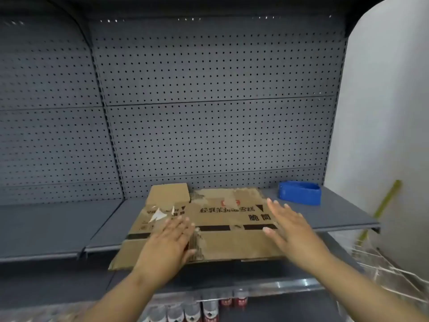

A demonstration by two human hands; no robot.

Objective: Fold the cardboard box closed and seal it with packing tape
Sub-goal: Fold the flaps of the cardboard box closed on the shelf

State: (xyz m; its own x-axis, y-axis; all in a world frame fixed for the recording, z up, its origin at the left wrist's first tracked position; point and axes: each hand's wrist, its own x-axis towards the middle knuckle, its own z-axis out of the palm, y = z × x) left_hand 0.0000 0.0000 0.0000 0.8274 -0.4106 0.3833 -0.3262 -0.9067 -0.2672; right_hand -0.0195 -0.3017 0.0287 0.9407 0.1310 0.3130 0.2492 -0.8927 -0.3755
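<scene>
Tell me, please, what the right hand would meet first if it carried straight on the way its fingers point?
Probably the flattened cardboard box: the right hand points forward and up-left over it, open. Beyond lies the pegboard back panel. The hand's height above the box is unclear.

We see a dark grey metal shelf (336, 217) backed by perforated panel. Lying flat on it: a flattened brown cardboard box (222, 219) with black printed characters, its near edge overhanging the shelf front. At the right rear, well apart from the box, sits a blue plastic tape dispenser (300, 192).
</scene>
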